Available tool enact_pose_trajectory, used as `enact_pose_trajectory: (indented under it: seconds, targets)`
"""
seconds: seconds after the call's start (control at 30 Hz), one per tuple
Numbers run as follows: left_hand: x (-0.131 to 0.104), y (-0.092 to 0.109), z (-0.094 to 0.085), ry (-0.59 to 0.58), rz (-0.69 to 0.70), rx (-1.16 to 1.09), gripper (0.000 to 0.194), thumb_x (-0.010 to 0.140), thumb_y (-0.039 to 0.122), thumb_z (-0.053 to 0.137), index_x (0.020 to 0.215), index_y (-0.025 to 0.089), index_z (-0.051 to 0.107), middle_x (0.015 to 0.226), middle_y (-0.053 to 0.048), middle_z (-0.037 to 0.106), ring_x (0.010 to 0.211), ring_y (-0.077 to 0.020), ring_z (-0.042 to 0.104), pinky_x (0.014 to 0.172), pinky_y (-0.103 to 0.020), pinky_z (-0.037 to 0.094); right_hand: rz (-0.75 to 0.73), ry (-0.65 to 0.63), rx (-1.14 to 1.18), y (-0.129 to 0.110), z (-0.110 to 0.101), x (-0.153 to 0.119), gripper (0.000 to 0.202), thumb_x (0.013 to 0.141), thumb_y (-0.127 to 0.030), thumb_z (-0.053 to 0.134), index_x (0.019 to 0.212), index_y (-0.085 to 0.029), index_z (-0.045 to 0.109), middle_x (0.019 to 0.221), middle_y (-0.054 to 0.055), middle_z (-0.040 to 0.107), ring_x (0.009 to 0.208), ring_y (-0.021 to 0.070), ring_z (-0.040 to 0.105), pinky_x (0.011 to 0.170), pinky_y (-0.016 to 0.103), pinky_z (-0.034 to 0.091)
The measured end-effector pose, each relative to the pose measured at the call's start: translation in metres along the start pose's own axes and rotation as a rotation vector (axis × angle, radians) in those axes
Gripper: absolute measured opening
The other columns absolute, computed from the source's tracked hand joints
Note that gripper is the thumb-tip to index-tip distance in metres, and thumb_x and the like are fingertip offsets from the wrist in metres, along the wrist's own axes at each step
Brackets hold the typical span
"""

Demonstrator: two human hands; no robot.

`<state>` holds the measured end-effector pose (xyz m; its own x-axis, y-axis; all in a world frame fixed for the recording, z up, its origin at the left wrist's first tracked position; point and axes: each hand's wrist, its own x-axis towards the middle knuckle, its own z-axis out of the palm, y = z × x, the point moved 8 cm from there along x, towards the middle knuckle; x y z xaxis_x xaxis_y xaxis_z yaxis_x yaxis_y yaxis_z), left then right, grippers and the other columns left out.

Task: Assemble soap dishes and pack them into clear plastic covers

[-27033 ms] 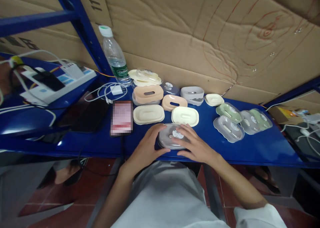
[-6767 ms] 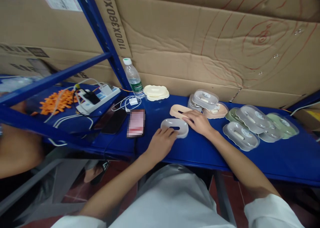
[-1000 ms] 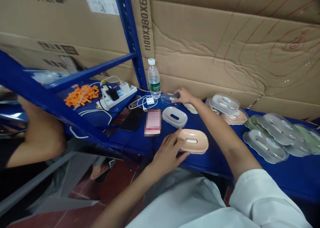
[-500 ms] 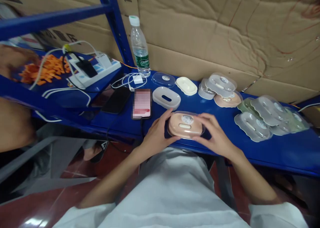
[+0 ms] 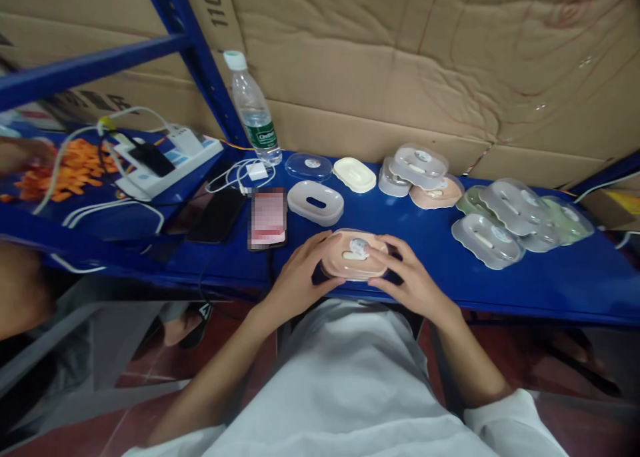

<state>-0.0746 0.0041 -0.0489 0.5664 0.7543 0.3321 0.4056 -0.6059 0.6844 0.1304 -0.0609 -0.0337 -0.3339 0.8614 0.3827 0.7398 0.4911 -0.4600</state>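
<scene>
A pink soap box [image 5: 354,265] with a clear lid and a round sticker sits at the table's front edge, between my two hands. My left hand [image 5: 299,273] grips its left end, thumb at the front and fingers at the back. My right hand [image 5: 414,277] holds the right end, with one finger reaching over the lid near the sticker. Behind the box lie a grey slotted soap-box part [image 5: 325,211], a cream oval tray [image 5: 356,175] and a loose clear lid [image 5: 305,166].
Several lidded soap boxes [image 5: 493,240] in grey and green are piled at the right. Another small stack [image 5: 420,167] stands behind. A water bottle [image 5: 257,120], a phone [image 5: 270,217], cables and a power strip [image 5: 173,167] are on the left. A co-worker's hand [image 5: 20,157] is near orange pieces [image 5: 80,167].
The camera view has shifted, so the scene appears farther left. A finger of my right hand has moved further over the lid, towards the sticker. Both hands stay on the box.
</scene>
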Motion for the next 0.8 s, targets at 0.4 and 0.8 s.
enact_pose_trajectory:
  seconds: [0.4,0.8]
  targets:
    - [0.0,0.01,0.008,-0.053,0.035,0.132,0.075,0.098,0.03,0.073,0.163,0.031,0.036,0.163,-0.009,0.053,0.15,-0.0291,0.052,0.127,-0.049,0.043,-0.004,0.038,-0.014,0.008,-0.014,-0.009,0.056,0.108,-0.035,0.058,0.162,-0.04,0.048,0.175,0.005,0.037,0.162,0.0323,0.035,0.128,0.059,0.041]
    - [-0.001,0.011,0.007,-0.002,0.047,0.139,0.058,0.104,0.048,0.064,0.155,0.029,0.044,0.157,-0.01,0.058,0.146,-0.0289,0.056,0.122,-0.048,0.047,-0.052,0.067,-0.131,0.007,-0.013,-0.009,0.061,0.101,-0.043,0.071,0.159,-0.04,0.053,0.157,0.012,0.052,0.147,0.0352,0.05,0.121,0.061,0.046]
